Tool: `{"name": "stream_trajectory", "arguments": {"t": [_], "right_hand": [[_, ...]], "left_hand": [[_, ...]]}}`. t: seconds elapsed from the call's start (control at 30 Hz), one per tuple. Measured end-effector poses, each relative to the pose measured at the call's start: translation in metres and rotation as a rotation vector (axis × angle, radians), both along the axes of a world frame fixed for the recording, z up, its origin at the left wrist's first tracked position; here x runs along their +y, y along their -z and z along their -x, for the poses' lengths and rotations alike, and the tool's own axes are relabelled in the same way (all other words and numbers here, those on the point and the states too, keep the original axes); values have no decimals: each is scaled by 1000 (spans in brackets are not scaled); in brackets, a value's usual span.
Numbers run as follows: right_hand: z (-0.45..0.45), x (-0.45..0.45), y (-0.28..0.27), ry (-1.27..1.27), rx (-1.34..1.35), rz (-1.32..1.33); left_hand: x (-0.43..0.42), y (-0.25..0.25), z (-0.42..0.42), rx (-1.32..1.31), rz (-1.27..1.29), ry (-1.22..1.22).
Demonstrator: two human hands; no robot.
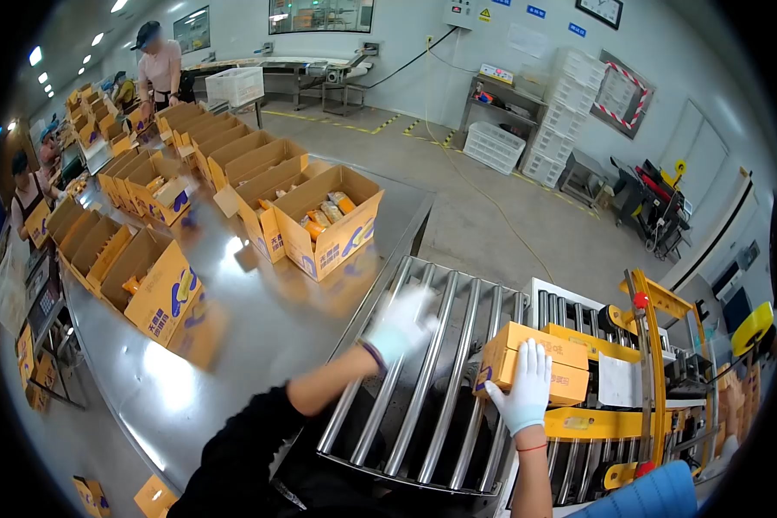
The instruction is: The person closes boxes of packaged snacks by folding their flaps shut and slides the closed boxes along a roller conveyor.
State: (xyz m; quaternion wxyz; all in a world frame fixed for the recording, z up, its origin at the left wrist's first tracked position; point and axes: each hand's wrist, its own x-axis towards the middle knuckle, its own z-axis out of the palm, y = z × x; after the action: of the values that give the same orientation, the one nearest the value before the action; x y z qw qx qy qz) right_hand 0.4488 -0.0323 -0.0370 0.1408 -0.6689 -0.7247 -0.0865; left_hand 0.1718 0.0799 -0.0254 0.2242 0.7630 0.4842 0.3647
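My right hand [524, 390], in a white glove, lies with spread fingers on top of a closed orange carton [554, 352]. That carton rests at the entry of the yellow-railed sealing machine [656, 371], right of the roller conveyor [432, 371]. Over the rollers, my left hand [403, 324], also gloved, is blurred by motion and touches no carton; its fingers look apart. Up and to its left, an open carton [341, 246] of wrapped items stands at the end of a row on the metal table [319, 298].
More open cartons [151, 298] stand in rows along the table's left side. A person [158, 65] stands at its far end, with other people at the left. White crates [565, 112] are stacked by the wall. A blue sleeve [652, 496] shows at bottom right.
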Motion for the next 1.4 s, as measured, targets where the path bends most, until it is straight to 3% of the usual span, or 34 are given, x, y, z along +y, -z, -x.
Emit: {"name": "stream_trajectory", "arguments": {"t": [0.03,0.07,0.1,0.17,0.23,0.3,0.37,0.43,0.5,0.57,0.63,0.67,0.7,0.77,0.8,0.83,0.9,0.93,0.97,1.07,1.1,1.17,1.2,1.27,1.37,1.4], "right_hand": [[-3,-3,-4,-5,21,-12],[-7,-3,-3,-5,26,-16],[-13,-4,0,9,32,-44],[-20,-2,4,12,30,-82],[-28,3,15,35,-94,-77],[-31,6,22,2,-198,-122],[-15,4,19,-158,193,127],[23,-9,35,-217,507,-9],[67,-17,13,-305,388,-117],[103,-22,-24,-389,107,138],[109,-25,-3,-578,63,149],[108,-26,1,-659,139,107],[106,-24,3,-662,135,111],[103,-18,4,-776,472,185],[106,-21,-11,-629,751,337],[113,-19,-12,-469,968,308],[113,-7,-12,-310,807,266],[110,10,-18,-442,445,176],[109,19,-27,-537,221,-17],[122,19,-51,-443,76,-126],[123,17,-48,-408,63,-144],[124,-2,-37,-402,19,-122],[121,-17,-28,-470,79,-27],[111,-39,-18,-537,139,83],[80,-46,-23,-350,-10,136],[69,-40,-17,-259,-73,119]], "left_hand": [[21,-5,26,116,-312,-278],[60,0,60,245,-336,-424],[72,-12,90,360,-656,-641],[113,15,153,576,-582,-760],[104,7,169,535,-186,-621],[76,0,161,490,-156,-552],[30,7,159,444,-252,-470],[-25,-8,166,445,-161,-273],[-67,-12,178,363,-111,-37],[-90,-22,183,269,-153,85],[-106,-42,176,63,-160,274],[-109,-43,172,-117,65,352],[-107,-42,166,-121,66,349],[-93,-35,151,106,175,256],[-82,-24,141,-24,375,244],[-68,-8,133,-28,371,250],[-51,20,120,-64,120,85],[-54,20,110,123,-149,-13],[-57,20,103,124,-144,-13],[-64,36,97,47,-138,-432],[-63,37,101,53,-138,-440],[-59,39,115,-633,530,-117],[-56,59,118,-756,486,-104],[-54,43,111,-684,512,-71],[-37,54,64,-661,461,9],[-40,51,33,-566,326,-197]]}}
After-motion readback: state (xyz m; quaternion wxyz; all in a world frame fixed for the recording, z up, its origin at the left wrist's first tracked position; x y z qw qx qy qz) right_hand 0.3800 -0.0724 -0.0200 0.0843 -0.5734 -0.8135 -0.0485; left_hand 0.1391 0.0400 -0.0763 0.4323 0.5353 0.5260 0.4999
